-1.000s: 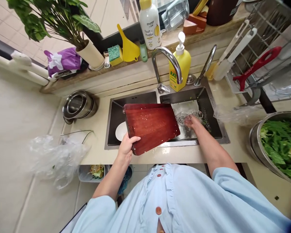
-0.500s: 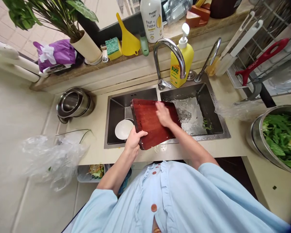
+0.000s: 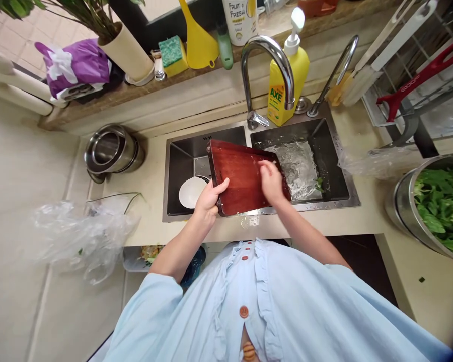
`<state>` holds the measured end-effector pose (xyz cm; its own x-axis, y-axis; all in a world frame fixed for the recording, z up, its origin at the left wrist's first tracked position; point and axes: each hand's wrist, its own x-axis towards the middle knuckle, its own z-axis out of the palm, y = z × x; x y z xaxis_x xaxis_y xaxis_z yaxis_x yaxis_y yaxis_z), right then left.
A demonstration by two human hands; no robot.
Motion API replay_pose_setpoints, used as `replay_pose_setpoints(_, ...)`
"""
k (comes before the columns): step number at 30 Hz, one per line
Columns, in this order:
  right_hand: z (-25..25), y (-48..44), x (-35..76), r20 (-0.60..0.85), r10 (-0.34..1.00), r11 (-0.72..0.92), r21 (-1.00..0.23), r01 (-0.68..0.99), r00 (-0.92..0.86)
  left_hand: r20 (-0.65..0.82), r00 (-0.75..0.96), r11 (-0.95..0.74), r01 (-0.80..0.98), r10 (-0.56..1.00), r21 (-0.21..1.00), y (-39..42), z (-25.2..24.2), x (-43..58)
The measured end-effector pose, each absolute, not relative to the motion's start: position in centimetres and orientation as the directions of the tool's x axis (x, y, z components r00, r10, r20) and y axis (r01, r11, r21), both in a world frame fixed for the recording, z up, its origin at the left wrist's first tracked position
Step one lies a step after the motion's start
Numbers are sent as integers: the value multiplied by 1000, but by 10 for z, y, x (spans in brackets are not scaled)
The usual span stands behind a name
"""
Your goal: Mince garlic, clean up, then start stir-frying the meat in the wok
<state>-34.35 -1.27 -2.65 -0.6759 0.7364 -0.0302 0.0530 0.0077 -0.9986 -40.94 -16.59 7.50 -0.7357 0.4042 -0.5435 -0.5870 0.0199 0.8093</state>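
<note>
A wet, dark red-brown wooden cutting board (image 3: 239,183) is held tilted over the divider of a double sink (image 3: 166,201). My left hand (image 3: 207,198) grips its left edge, thumb on the upper face and fingers underneath. My right hand (image 3: 272,181) is over the board's right part with its fingers curled in; whatever they may hold is hidden. Small pale specks lie on the board. A white bowl (image 3: 192,192) sits in the left basin. Rippling water (image 3: 296,166) with a green leaf (image 3: 318,184) is in the right basin.
Behind the sink stand a curved faucet (image 3: 268,45) and a yellow soap bottle (image 3: 287,75). Steel pots (image 3: 113,151) and a plastic bag (image 3: 86,236) are on the left. A steel bowl of leafy greens (image 3: 441,201) and a utensil rack (image 3: 419,85) are on the right.
My right hand has slid to the right across the board, and its flat fingers have curled in. My left hand keeps its hold. The camera view has shifted slightly.
</note>
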Motion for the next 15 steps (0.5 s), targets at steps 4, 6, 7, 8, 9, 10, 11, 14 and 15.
replay_pose_setpoints(4, 7, -82, -341, 312, 406, 442, -890, -114, -859, -492, -753, -39, -562, 436, 826, -164, 67, -414)
replay_pose_setpoints(6, -9, -72, -338, 252, 318, 520, -852, -53, -914, -493, -759, -43, -561, 427, 827, -168, 65, -413)
replay_pose_setpoints(7, -24, -54, -335, 169, 352, 511, -859, 38, -920, -495, -763, -36, -558, 417, 829, -171, 66, -412)
replay_pose_setpoints(8, -41, -30, -330, 53, 425, 458, -874, 164, -904, -496, -769, -26, -551, 403, 834, -175, 67, -411)
replay_pose_setpoints(9, -59, -2, -324, -108, 543, 322, -889, 325, -833, -495, -778, -16, -542, 387, 840, -179, 69, -410)
replay_pose_setpoints(10, -75, 28, -317, -262, 672, 123, -883, 453, -693, -493, -788, -7, -533, 370, 846, -184, 70, -409)
replay_pose_setpoints(11, -89, 57, -309, -326, 722, 34, -864, 503, -610, -493, -796, 0, -526, 351, 850, -188, 72, -408)
replay_pose_setpoints(14, -111, 120, -296, -360, 783, -106, -881, 462, -507, -502, -812, 7, -524, 299, 851, -201, 73, -407)
replay_pose_setpoints(15, -112, 130, -295, -358, 780, -145, -901, 409, -513, -505, -815, 6, -525, 286, 851, -204, 72, -407)
